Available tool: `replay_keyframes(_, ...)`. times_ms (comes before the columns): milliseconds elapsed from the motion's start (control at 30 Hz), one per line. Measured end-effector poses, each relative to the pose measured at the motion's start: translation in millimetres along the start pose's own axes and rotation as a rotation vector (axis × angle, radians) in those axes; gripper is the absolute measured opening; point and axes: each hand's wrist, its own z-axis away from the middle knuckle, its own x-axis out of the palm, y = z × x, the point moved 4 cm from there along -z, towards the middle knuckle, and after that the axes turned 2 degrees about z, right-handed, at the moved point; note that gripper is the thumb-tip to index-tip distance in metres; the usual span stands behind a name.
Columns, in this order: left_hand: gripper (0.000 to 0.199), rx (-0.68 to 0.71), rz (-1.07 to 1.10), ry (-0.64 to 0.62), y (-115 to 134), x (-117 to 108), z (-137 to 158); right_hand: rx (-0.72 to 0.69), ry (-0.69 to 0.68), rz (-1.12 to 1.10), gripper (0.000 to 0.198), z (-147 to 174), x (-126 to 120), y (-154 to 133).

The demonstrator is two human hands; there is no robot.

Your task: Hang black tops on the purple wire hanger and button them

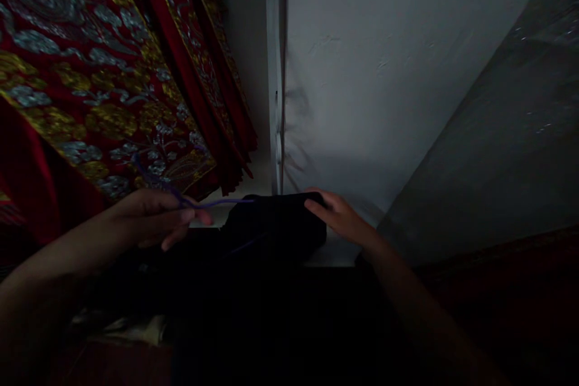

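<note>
My left hand [163,217] pinches a thin purple cord [221,201] between thumb and fingers. One end of the cord trails up and left past my knuckles; the other runs right, taut, to a black cloth item [280,226]. At the right end of this item, my right hand [332,214] grips its upper edge, thumb on the near side. A second stretch of purple cord crosses the black cloth lower down. It is too dark to tell what kind of item the cloth is.
A red hanging cloth [113,72] with silver and gold embroidery fills the upper left. Behind my hands stands a pale wall [362,72] with a vertical white strip [274,60]. Grey sheeting [497,145] slants down at the right. A crumpled light-coloured thing [140,332] lies lower left.
</note>
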Motion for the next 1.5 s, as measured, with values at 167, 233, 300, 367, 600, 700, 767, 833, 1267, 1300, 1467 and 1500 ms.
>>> replay_keyframes(167,0.031,0.111,0.074,0.237,-6,-7,-33,0.165,0.221,-0.343,0.049,-14,-4,-12)
replay_keyframes(233,0.032,0.307,0.068,0.436,-3,-6,-38,0.101,0.391,-0.406,0.048,-27,-15,-22)
replay_keyframes(300,0.029,0.505,-0.020,0.628,-2,-1,-32,0.030,0.520,-0.426,0.047,-41,-30,-30)
replay_keyframes(367,0.023,0.681,-0.203,0.805,-5,8,-21,-0.020,0.614,-0.430,0.044,-48,-46,-33)
replay_keyframes(600,0.042,0.842,-0.540,0.332,-51,95,-27,0.127,0.837,-0.445,0.040,1,-67,-6)
replay_keyframes(700,0.057,0.639,-0.600,-0.003,-74,142,-41,0.250,0.797,-0.526,0.042,22,-54,6)
replay_keyframes(767,0.055,0.462,-0.649,-0.104,-89,162,-49,0.256,0.792,-0.545,0.042,24,-50,9)
replay_keyframes(833,0.046,0.310,-0.698,-0.106,-102,170,-55,0.228,0.788,-0.540,0.044,18,-52,11)
replay_keyframes(1267,0.024,0.342,-0.047,0.329,-111,224,-10,0.252,0.820,-0.279,0.014,108,61,47)
replay_keyframes(1300,0.023,0.324,0.003,0.360,-109,227,-9,0.302,0.657,-0.336,0.019,109,82,48)
replay_keyframes(1467,0.022,0.252,0.184,0.402,-106,229,-6,0.314,0.440,-0.412,0.026,92,120,47)
replay_keyframes(1500,0.022,0.238,0.203,0.404,-108,228,-7,0.314,0.441,-0.410,0.026,87,120,51)
